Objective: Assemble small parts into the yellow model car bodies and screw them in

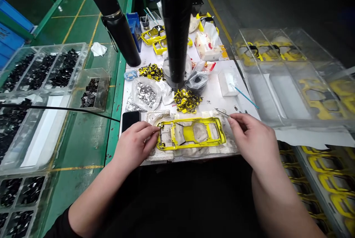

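Observation:
A yellow toy car body shell (189, 133) with open windows lies lengthwise on a stained white pad (233, 145) in front of me. My left hand (138, 140) has thumb and forefinger closed at the shell's left end, beside a thin black piece (160, 138) there; the fingertips partly hide the contact. Just right of the shell, my right hand (251, 134) grips a slim pointed metal tool (222, 112), which looks like tweezers. Its tip points left, above the pad's back edge and apart from the shell. Behind lies a pile of small yellow-and-black parts (188, 101).
A black post (177, 27) rises mid-table. A bag of silvery pieces (146, 94), a phone (131, 120) and a black bottle (122, 34) stand left. Compartment trays (80, 82) of black parts lie far left; a clear tray (288, 93) with yellow shells is right.

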A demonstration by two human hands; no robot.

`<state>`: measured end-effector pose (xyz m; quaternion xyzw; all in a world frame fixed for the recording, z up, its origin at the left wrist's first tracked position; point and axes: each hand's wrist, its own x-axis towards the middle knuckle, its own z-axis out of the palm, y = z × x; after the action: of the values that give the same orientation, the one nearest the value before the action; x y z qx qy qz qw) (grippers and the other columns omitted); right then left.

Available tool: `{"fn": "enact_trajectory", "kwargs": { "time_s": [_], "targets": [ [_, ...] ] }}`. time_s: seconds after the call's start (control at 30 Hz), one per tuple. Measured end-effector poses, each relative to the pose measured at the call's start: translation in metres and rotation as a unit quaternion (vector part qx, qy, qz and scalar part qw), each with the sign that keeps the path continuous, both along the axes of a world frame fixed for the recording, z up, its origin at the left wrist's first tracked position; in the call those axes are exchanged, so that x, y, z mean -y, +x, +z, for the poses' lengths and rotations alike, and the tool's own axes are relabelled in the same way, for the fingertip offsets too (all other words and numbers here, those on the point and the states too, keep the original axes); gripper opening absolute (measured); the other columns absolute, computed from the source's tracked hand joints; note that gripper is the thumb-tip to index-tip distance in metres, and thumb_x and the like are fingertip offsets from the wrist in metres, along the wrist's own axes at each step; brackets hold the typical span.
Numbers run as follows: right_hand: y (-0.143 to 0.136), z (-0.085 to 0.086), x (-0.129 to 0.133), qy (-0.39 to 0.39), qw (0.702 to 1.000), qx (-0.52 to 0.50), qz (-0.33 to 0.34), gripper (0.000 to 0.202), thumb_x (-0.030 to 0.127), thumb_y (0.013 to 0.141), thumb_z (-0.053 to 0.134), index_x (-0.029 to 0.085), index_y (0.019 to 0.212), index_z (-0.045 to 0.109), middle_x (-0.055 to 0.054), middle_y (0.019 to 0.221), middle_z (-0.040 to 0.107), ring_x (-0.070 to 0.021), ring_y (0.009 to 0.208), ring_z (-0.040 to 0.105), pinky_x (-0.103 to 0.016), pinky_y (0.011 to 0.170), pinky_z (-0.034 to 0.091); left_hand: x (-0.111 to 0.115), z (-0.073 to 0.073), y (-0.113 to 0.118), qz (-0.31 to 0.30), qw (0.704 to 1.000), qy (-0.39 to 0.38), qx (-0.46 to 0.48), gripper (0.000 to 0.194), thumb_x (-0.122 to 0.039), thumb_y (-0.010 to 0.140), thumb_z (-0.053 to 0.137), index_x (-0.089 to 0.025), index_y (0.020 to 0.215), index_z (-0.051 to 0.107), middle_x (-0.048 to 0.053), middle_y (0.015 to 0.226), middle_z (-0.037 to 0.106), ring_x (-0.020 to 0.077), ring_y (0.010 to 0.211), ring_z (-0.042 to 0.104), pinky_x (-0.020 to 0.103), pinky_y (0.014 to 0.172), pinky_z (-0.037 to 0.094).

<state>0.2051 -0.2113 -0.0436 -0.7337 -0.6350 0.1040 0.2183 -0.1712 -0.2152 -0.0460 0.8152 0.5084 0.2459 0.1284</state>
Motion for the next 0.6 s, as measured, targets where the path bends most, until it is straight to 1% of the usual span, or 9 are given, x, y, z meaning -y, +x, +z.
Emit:
{"fn": "enact_trajectory", "kwargs": {
  "time_s": [0.1, 0.2, 0.27, 0.33, 0.37, 0.43, 0.47, 0.53, 0.6],
  "targets": [
    [0.027, -0.013, 0.004, -0.071, 0.994, 0.069, -0.049, 0.037, 0.036, 0.109, 0.06, 0.02, 0.133, 0.082, -0.014, 0.126, 0.085, -0.0375, 0.111, 0.08, -0.045, 0.092, 0.058, -0.012, 0.006, -0.004, 0.024, 0.999, -0.001, 0.026, 0.019, -0.033, 0.111, 0.066, -0.022, 0.11, 0.081, 0.004, 0.101, 0.08, 0.0188, 0.09, 0.077, 0.031, 0.08, 0.059],
    [0.03, -0.018, 0.012, -0.136, 0.983, 0.107, -0.066, 0.039, 0.035, 0.112, 0.058, 0.02, 0.142, 0.077, -0.013, 0.13, 0.084, -0.0388, 0.115, 0.079, -0.045, 0.092, 0.057, -0.039, 0.012, -0.01, 0.086, 0.995, 0.044, 0.004, 0.022, -0.037, 0.111, 0.064, -0.023, 0.107, 0.081, 0.003, 0.099, 0.081, 0.0212, 0.09, 0.077, 0.034, 0.083, 0.058],
    [0.023, -0.017, 0.016, -0.161, 0.977, 0.123, -0.069, 0.035, 0.036, 0.113, 0.061, 0.022, 0.141, 0.076, -0.011, 0.126, 0.085, -0.0372, 0.113, 0.08, -0.043, 0.087, 0.054, -0.064, 0.014, -0.016, 0.137, 0.988, 0.055, -0.04, 0.027, -0.04, 0.11, 0.061, -0.023, 0.108, 0.082, 0.005, 0.103, 0.082, 0.0252, 0.094, 0.078, 0.038, 0.085, 0.059],
    [0.016, -0.016, 0.018, -0.172, 0.974, 0.132, -0.067, 0.025, 0.035, 0.113, 0.064, 0.023, 0.129, 0.078, -0.009, 0.118, 0.086, -0.0339, 0.107, 0.08, -0.039, 0.08, 0.05, -0.092, 0.014, -0.021, 0.171, 0.977, 0.03, -0.128, 0.034, -0.043, 0.11, 0.056, -0.024, 0.11, 0.084, 0.009, 0.11, 0.082, 0.0313, 0.103, 0.078, 0.042, 0.084, 0.058],
    [0.013, -0.016, 0.019, -0.173, 0.974, 0.134, -0.066, 0.02, 0.034, 0.113, 0.064, 0.023, 0.122, 0.078, -0.008, 0.114, 0.086, -0.0323, 0.104, 0.08, -0.038, 0.077, 0.047, -0.105, 0.013, -0.024, 0.172, 0.969, 0.005, -0.179, 0.036, -0.043, 0.109, 0.054, -0.024, 0.11, 0.085, 0.011, 0.114, 0.082, 0.0349, 0.108, 0.077, 0.044, 0.085, 0.059],
    [0.01, -0.017, 0.019, -0.172, 0.975, 0.129, -0.062, 0.015, 0.031, 0.113, 0.065, 0.023, 0.11, 0.077, -0.007, 0.107, 0.085, -0.03, 0.1, 0.079, -0.036, 0.073, 0.043, -0.128, 0.01, -0.028, 0.144, 0.951, -0.054, -0.267, 0.039, -0.044, 0.108, 0.053, -0.023, 0.111, 0.086, 0.015, 0.117, 0.081, 0.0397, 0.116, 0.074, 0.048, 0.09, 0.059],
    [0.01, -0.019, 0.018, -0.17, 0.976, 0.125, -0.059, 0.014, 0.031, 0.113, 0.065, 0.023, 0.107, 0.076, -0.007, 0.106, 0.085, -0.0292, 0.099, 0.078, -0.036, 0.072, 0.042, -0.137, 0.008, -0.029, 0.132, 0.944, -0.079, -0.293, 0.039, -0.044, 0.106, 0.055, -0.023, 0.113, 0.087, 0.017, 0.119, 0.081, 0.0408, 0.117, 0.073, 0.049, 0.092, 0.058],
    [0.01, -0.021, 0.017, -0.167, 0.978, 0.112, -0.052, 0.013, 0.03, 0.113, 0.066, 0.023, 0.106, 0.074, -0.005, 0.103, 0.084, -0.0279, 0.1, 0.078, -0.035, 0.072, 0.041, -0.149, 0.003, -0.03, 0.117, 0.937, -0.106, -0.313, 0.038, -0.045, 0.102, 0.058, -0.024, 0.114, 0.087, 0.018, 0.123, 0.08, 0.0416, 0.115, 0.073, 0.049, 0.092, 0.059],
    [0.013, -0.023, 0.015, -0.167, 0.98, 0.102, -0.044, 0.011, 0.03, 0.112, 0.068, 0.023, 0.106, 0.074, -0.004, 0.102, 0.084, -0.0264, 0.101, 0.078, -0.035, 0.072, 0.042, -0.154, -0.001, -0.028, 0.112, 0.938, -0.106, -0.311, 0.037, -0.045, 0.099, 0.06, -0.025, 0.112, 0.087, 0.018, 0.122, 0.08, 0.0409, 0.112, 0.073, 0.049, 0.091, 0.059]
  ]
}}
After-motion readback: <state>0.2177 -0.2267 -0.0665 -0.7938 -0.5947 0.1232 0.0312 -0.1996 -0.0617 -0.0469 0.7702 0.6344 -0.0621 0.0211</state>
